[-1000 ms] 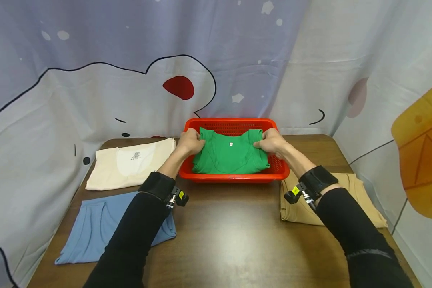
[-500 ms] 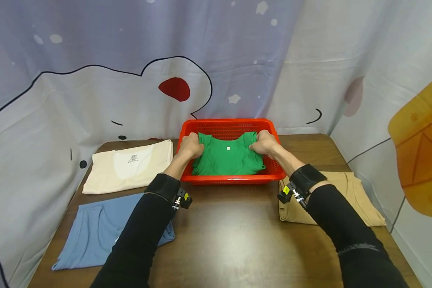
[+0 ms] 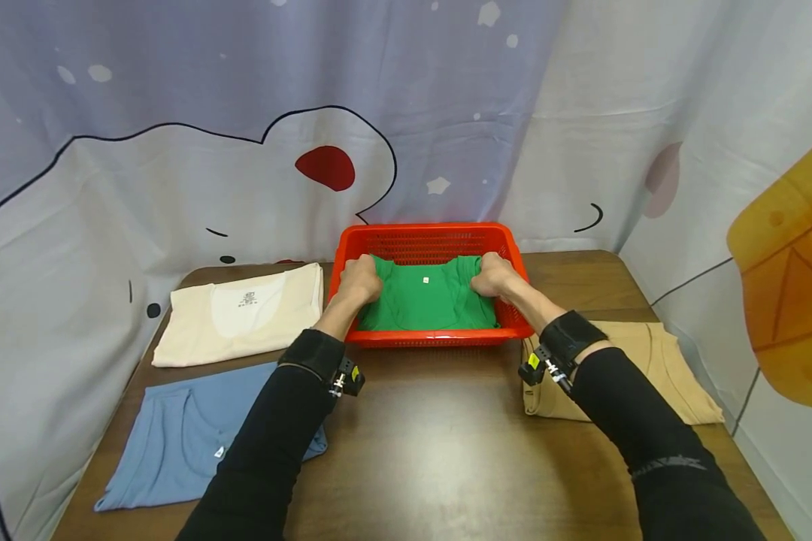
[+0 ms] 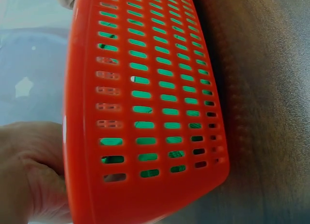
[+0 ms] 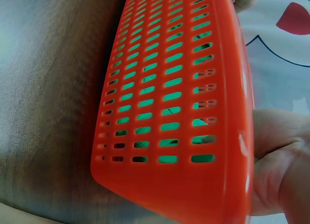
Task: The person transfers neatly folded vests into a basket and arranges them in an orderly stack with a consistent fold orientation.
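A folded green shirt (image 3: 440,304) with a small white tag lies in a red perforated plastic basket (image 3: 433,338) at the back of the table. At the shirt's left shoulder my left hand (image 3: 360,279) grips the cloth with curled fingers, reaching in over the rim. My right hand (image 3: 494,276) grips the opposite shoulder, its fingertips hidden by the hand and cloth. Both wrist views look at the basket's outer front wall, where green cloth shows through the slots; the left hand (image 4: 36,175) and right hand (image 5: 283,156) appear beyond the rim.
On the left of the brown table (image 3: 433,436) lie a folded cream shirt (image 3: 243,312) and, nearer, a folded blue shirt (image 3: 169,443), partly under the left sleeve. Folded tan clothing (image 3: 649,368) lies right, beneath the right forearm. A printed curtain (image 3: 243,180) hangs close behind the basket.
Both hands have moved down into the basket with the green shirt, which now sits lower and flatter inside. The head view has shifted slightly.
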Tool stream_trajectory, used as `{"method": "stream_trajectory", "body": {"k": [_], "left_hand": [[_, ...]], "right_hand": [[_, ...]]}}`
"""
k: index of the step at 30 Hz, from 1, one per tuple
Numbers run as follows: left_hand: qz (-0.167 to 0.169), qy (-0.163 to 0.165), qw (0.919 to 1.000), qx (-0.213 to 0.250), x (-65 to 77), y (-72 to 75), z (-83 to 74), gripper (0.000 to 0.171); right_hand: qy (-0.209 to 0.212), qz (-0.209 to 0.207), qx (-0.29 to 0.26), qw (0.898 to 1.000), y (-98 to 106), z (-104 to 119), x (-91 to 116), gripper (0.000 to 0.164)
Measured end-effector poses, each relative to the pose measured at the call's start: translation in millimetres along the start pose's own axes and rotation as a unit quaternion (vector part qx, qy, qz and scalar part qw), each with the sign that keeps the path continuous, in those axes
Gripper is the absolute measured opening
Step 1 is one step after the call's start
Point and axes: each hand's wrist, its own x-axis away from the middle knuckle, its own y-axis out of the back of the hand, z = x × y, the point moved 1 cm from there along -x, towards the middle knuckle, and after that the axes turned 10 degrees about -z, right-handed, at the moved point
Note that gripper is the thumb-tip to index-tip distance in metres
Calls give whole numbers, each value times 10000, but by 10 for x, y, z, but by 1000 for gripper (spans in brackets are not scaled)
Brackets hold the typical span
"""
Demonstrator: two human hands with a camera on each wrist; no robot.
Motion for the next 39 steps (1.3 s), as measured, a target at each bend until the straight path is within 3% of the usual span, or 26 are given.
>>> {"method": "stream_trajectory", "body": {"k": [5,14,19,22,31,39], "left_hand": [[-95,9,9999,84,25,-34,10,10],[-157,-47,9999,-26,13,-73,33,8],[-8,-89,10000,-13,-11,-78,53,10],[265,-32,9996,24,-43,-84,79,2],[1026,240,9941,261,-133,-109,153,58],[1578,265,9854,575,-9,32,106,91]], "right_hand": [[17,75,330,9994,-9,18,53,25],[201,22,602,9980,8,56,139,16],[168,140,674,9975,16,41,111,11],[164,158,567,9981,24,31,116,15],[4,231,188,9996,30,5,163,17],[-30,400,-49,9992,72,45,274,54]]}}
